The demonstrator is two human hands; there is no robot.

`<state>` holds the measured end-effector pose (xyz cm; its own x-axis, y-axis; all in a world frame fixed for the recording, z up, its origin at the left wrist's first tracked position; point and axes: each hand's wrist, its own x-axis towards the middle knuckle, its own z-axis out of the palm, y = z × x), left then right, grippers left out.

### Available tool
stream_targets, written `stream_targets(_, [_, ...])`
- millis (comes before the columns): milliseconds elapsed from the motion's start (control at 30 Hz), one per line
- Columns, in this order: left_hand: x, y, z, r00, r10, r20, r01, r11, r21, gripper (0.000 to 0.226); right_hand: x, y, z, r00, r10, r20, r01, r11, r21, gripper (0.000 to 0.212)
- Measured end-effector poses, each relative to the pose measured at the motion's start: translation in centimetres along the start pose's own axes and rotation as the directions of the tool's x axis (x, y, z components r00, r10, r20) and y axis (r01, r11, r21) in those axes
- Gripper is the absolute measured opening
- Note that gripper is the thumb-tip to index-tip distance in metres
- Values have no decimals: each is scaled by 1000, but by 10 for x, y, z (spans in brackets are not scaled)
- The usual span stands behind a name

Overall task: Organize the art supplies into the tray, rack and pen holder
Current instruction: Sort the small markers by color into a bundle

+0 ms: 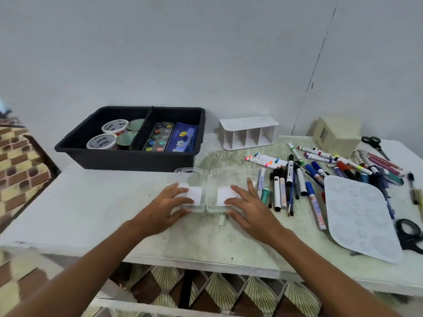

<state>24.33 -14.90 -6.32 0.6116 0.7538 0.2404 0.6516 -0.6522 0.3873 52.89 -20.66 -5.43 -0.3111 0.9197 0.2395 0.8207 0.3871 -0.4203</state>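
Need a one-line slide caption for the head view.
Both hands rest on an open clear case; markers unsorted.

A: Which parts can't you make out?

B: The clear hinged box (pixel 204 191) is half covered: the left hand (pixel 166 208) lies over one half, the right hand (pixel 248 208) over the other, so the white labels show only in part.

A: And the scissors?

B: The black scissors (pixel 409 236) run off the right edge. A brush (pixel 415 191) there is cut off too.

A: The markers?

B: In the marker pile (pixel 320 170) most print is too small to read, and the white palette (pixel 359 216) hides several barrels.

A: The tray?

B: The black tray (pixel 128 160) wall hides the lower paint pots (pixel 101 140); one lid possibly reads "Ningo", upside down.
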Motion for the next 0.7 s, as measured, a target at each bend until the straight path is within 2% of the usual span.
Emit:
stream_targets(67, [-15,-6,-7,1000,-23,-1,23,1000,19,39,8,-10,8,999,-49,12,49,999,0,54])
stream_targets(167, [-47,-18,-19,995,-99,-11,99,994,37,45,23,-31,24,987,-159,-27,158,987,-20,59])
stream_targets(233, [-66,-25,-26,990,-134,-35,136,990,45,44,34,-44,36,981,-192,26,193,981,-19,57])
stream_targets(367, [-93,-37,-36,974,-227,-25,228,970,81,36,53,-61,57,958,-213,189,229,972,-62,56])
stream_targets(500, [-105,-51,-35,964,-266,15,261,953,155,40,61,-72,66,946,-180,269,218,968,-121,38])
stream_targets(633, [-101,-52,-35,946,-320,55,298,923,242,62,63,-74,63,921,-129,367,207,961,-181,43])
stream_targets(700, [-95,-46,-37,956,-293,-14,284,916,285,57,62,-72,56,921,-129,367,202,965,-168,47])
